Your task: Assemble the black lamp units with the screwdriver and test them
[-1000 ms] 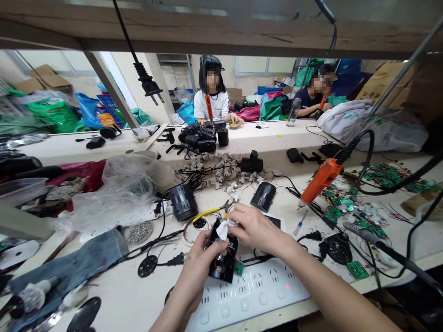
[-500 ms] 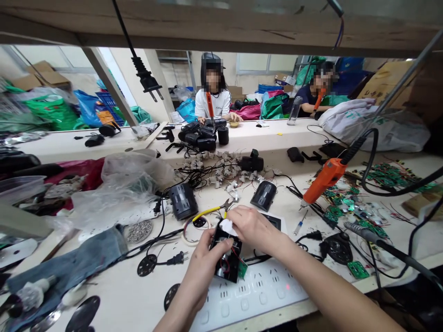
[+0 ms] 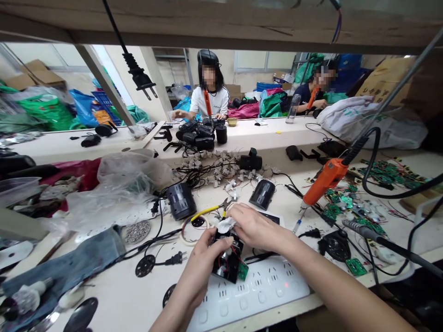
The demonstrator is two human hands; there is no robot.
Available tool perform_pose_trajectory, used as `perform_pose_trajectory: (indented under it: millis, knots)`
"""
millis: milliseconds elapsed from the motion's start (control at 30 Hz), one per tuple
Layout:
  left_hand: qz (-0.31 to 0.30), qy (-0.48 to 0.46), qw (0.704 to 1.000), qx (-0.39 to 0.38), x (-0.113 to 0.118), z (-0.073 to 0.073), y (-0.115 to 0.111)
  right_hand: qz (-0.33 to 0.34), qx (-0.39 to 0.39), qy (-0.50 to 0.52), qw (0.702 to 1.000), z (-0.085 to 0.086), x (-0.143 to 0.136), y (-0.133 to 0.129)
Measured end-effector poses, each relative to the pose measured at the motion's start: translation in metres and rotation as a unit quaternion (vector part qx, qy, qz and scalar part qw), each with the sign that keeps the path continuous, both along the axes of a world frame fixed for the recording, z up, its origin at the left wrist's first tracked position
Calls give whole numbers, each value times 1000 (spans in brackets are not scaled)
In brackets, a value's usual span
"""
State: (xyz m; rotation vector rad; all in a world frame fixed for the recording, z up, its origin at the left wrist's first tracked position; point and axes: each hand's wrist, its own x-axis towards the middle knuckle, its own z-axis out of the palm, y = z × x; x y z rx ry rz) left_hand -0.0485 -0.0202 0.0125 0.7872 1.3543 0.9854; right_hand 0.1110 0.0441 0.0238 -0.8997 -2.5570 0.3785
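Between left hand (image 3: 206,253) and right hand (image 3: 255,226): passage filled by black housing (image 3: 224,273) and white wad (image 3: 225,225).
Left of left hand: open patch of tabletop (image 3: 128,299), as far as denim cloth (image 3: 69,269); black plug (image 3: 175,258) and black disc (image 3: 144,266) along its far side.
Beyond left hand: yellow-handled cutters (image 3: 207,211), near; slotted shell (image 3: 182,201) farther.
Beyond right hand: second shell (image 3: 262,194), near.
Right of right hand: narrow lane between second shell and orange power driver (image 3: 323,183); small screwdriver (image 3: 297,225) low beside it.
Nearside, under both hands: white power strip (image 3: 235,295).
Overhead: open air; shelf (image 3: 207,23) well above.
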Motion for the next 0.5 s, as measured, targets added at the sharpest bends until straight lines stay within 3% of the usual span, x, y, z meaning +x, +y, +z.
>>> perform_pose_trajectory:
  millis: [133, 333, 500]
  knots:
    - [1, 5, 1000, -1, -1, 0, 0, -6, -7, -26, 1000, 4, 2, -2]
    - [-4, 56, 998, 25, 5, 5, -5, -65, 48, -15, 997, 2, -5, 0]
    - [6, 69, 997, 32, 12, 9, -7, -40, 24, -5, 999, 2, -5, 4]
